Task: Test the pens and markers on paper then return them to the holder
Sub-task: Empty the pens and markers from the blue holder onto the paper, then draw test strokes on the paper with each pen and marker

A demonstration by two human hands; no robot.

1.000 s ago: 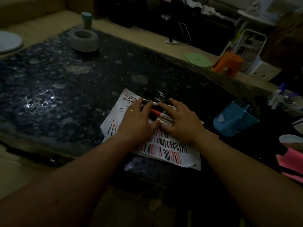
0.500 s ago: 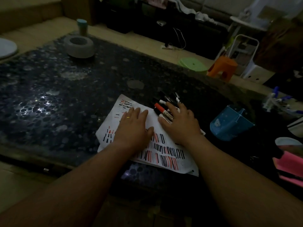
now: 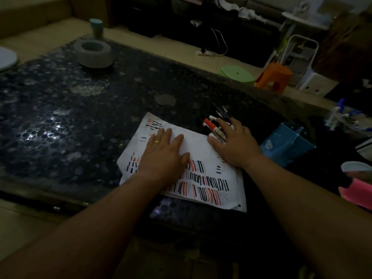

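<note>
Head view: your paper (image 3: 201,141) is crowded with black and red strokes, so testing looks largely done; returning is what's left. The markers (image 3: 216,130) lie bundled on the dark table (image 3: 80,117) at the sheet's far right corner, long axes diagonal, the red cap pointing away and leftward. Your right hand (image 3: 235,146) rests spread fingers over them, not closed round any. Your left hand (image 3: 163,156) lies flat on the paper. The blue holder (image 3: 285,146) sits near your right hand, with no markers visible in it.

Very dim, grainy view; glare glints on the dark tabletop (image 3: 40,135).
</note>
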